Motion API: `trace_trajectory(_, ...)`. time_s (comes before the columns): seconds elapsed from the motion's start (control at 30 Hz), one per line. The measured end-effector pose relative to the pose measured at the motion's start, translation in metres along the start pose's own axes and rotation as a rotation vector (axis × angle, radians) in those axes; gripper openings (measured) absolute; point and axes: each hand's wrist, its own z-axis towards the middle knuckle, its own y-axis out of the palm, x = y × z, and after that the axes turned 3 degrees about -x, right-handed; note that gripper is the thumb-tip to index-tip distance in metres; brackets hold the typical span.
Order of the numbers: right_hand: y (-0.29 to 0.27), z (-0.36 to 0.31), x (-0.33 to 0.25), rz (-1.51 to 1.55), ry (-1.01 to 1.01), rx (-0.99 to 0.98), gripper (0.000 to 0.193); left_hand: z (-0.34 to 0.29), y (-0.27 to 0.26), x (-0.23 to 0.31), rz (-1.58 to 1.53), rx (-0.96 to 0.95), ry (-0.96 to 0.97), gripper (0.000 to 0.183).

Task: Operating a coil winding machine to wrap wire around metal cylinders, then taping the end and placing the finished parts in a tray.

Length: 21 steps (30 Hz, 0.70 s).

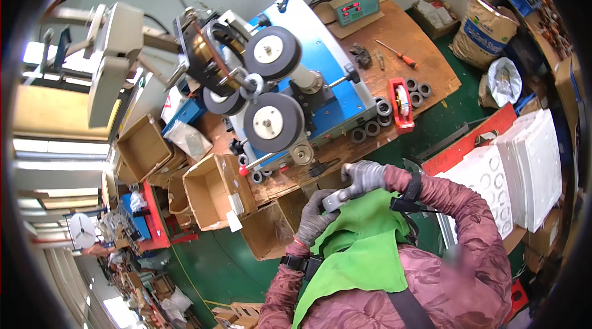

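Note:
Both hands wear grey gloves and are close together in front of the green apron [364, 255]. My left hand [313, 221] is closed around one end of a small grey metallic-looking piece [335, 201]. At the other end of it, the fingers of my right hand [366, 176] are curled and closed; the gloves hide part of the piece, and I cannot make out its kind. Beyond my hands stands a blue-topped winding machine [327, 64]. A grey ring [253, 86] sits between its black rollers [272, 122].
Grey rings [372, 128] and a red tape dispenser [402, 106] line the wooden table's right side. Farther back lie a screwdriver [398, 54] and a digital display box [356, 8]. Cardboard boxes [213, 190] stand at left; white foam trays [527, 162] are at right.

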Motion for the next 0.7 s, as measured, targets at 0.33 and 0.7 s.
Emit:
trace_trajectory(0.33,-0.001,0.017,-0.013,0.132,-0.428,0.114,0.043,-0.010,-0.013,0.006,-0.434,0.124,-0.241,0.046)
trace_trajectory(0.7,0.048,0.061,-0.057,-0.348,-0.362,0.240,0.045,-0.027,-0.054,-0.036,-0.589,0.156,-0.369,0.043)
